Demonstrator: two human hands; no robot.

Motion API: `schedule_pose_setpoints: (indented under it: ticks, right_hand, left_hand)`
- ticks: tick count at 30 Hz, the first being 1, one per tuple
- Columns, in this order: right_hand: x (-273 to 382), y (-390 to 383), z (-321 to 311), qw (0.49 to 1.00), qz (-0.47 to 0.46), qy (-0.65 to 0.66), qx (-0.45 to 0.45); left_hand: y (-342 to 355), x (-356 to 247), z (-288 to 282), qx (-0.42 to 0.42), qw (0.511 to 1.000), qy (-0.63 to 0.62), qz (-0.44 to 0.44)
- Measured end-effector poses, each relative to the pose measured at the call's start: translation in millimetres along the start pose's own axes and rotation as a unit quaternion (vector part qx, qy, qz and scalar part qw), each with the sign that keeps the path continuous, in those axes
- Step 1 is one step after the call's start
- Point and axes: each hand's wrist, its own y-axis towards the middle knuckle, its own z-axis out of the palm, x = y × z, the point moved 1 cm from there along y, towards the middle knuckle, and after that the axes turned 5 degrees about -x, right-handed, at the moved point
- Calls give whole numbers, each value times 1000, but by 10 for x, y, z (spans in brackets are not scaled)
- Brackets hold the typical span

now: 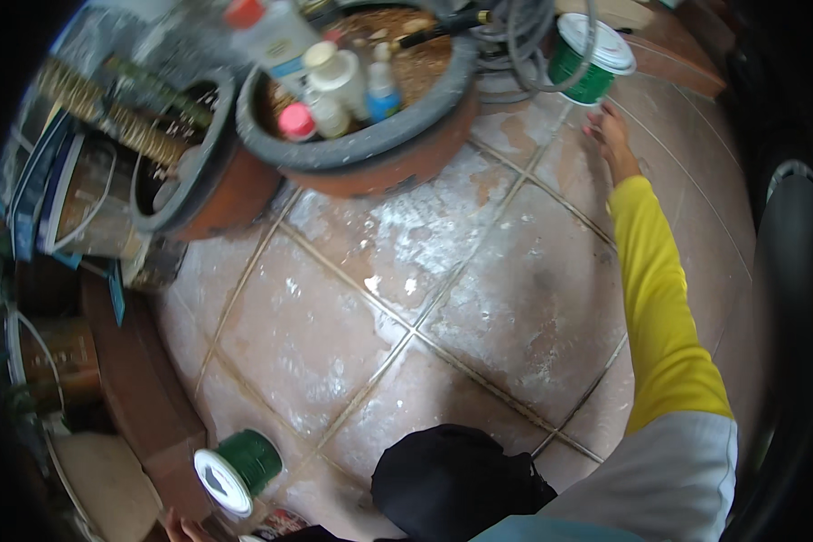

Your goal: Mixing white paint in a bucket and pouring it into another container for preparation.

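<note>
Closest to me, at six o'clock, my feed shows a rounded black shape (452,483), with a pale grey upper sleeve (664,470) to its right. At seven o'clock the left hand (185,527) just enters at the lower edge; only a few fingers show, so I can't tell whether they are spread or closed. Just beyond it stands the first green tub (258,457), a white lid (221,481) on it, beside a brown ledge (144,379).

Pale brown floor tiles (506,298), blotched with whitish marks, fill the middle of my view. From four o'clock a yellow sleeve (655,289) stretches up to two o'clock, where I have the right hand (612,140). It is a little blurred; its fingers are bent and loosely parted, with nothing between them. They come right up to the base of the second green tub (580,72), also white-lidded; I can't make out whether they touch.

At ten o'clock sits a dark-rimmed planter (230,194), with a clear bucket (108,212) left of it. Toward twelve, a larger round pot (379,163) holds several bottles (339,77) on brown soil. A coiled grey hose (519,54) lies at one o'clock, next to the second tub.
</note>
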Motion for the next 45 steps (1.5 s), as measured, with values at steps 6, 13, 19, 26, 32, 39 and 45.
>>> schedule_pose_setpoints:
  ticks: [6, 13, 19, 26, 32, 39, 45]
  right_hand:
    - [-418, -1880, -392, 935, 55, -82, 341]
    - [-653, -4086, 342, 755, 128, -29, 642]
    - [-82, -6113, 1513, 617, -10, -153, 772]
    - [473, -8127, 2607, 445, -175, -333, 813]
    - [-209, -9165, 3007, 587, 20, -467, 661]
    - [-719, -9397, 3120, 678, 96, -407, 605]
    - [-678, -9542, 3242, 691, 78, -293, 657]
  left_hand:
    - [-267, 42, -194, 114, 993, 5, -12]
    - [-297, 47, -1305, -60, 990, -121, 37]
    - [-483, 466, -2614, -128, 989, -70, 25]
    - [-943, 1632, -3361, -112, 984, -111, -87]
    - [-1527, 2630, -3248, -66, 910, -332, -239]
    - [-2300, 3269, -2732, 14, 800, -450, -398]
    - [-2504, 3299, -2358, 94, 703, -537, -456]
